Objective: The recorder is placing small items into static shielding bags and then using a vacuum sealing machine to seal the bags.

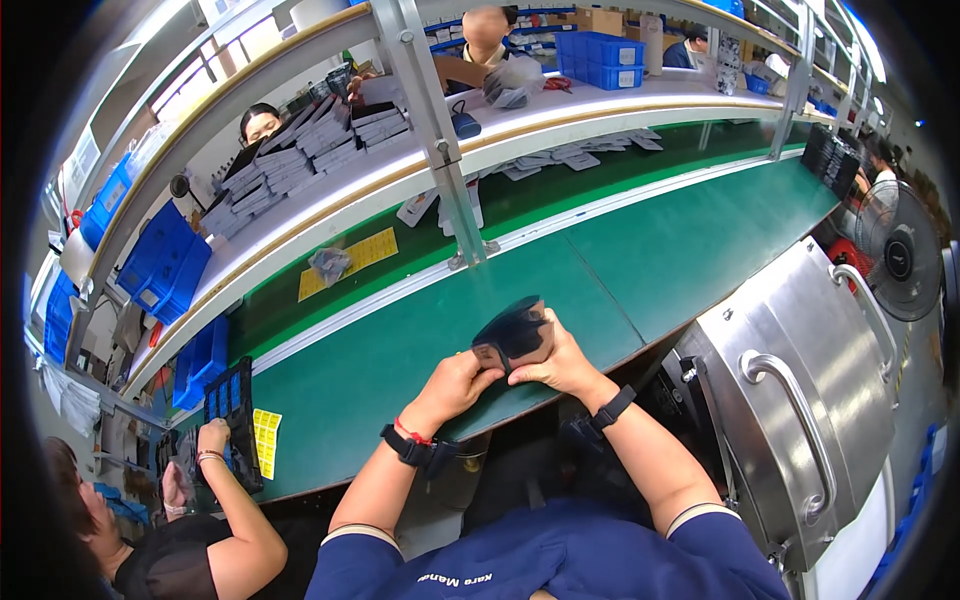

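Both of my hands hold a dark, glossy, thin piece above the near edge of the green bench. It looks curved and reflective, but its exact kind I cannot make out. My left hand grips its lower left edge, thumb toward the middle. My right hand is closed round its right side, and the two thumbs almost meet at the bottom. Black straps circle both wrists, with a red band beside the left one. Beneath the hands lies the green bench top.
A co-worker at the left handles a black tray near a yellow label sheet. A metal post rises beyond my hands. Blue bins and stacked flat boxes occupy the shelf. A steel machine with handles and a fan stand right.
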Action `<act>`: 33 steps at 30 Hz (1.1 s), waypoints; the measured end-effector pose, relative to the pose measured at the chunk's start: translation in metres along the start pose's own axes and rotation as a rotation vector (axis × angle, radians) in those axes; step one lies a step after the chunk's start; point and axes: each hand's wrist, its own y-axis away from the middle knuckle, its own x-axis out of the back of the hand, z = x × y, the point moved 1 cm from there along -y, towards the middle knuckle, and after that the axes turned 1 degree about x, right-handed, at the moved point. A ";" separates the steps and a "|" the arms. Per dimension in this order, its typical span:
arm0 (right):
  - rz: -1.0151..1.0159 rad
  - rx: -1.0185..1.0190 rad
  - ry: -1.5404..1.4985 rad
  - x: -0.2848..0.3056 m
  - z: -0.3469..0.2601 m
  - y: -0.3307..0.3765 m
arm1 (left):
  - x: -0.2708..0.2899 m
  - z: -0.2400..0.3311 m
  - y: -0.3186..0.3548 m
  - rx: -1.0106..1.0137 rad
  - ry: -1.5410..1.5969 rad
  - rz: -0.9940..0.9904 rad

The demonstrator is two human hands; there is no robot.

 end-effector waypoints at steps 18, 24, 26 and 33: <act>0.185 -0.135 -0.557 0.015 -0.042 0.024 | 0.012 0.080 -0.050 0.145 0.171 0.062; 0.272 -0.192 -0.309 0.020 -0.084 0.034 | -0.035 0.072 -0.038 0.406 1.446 -0.047; 0.320 -0.267 -0.147 0.029 -0.088 0.038 | -0.041 0.066 -0.037 0.205 1.057 -0.199; 0.247 -0.544 -0.024 0.039 -0.100 0.020 | -0.047 0.075 -0.053 0.312 0.877 -0.253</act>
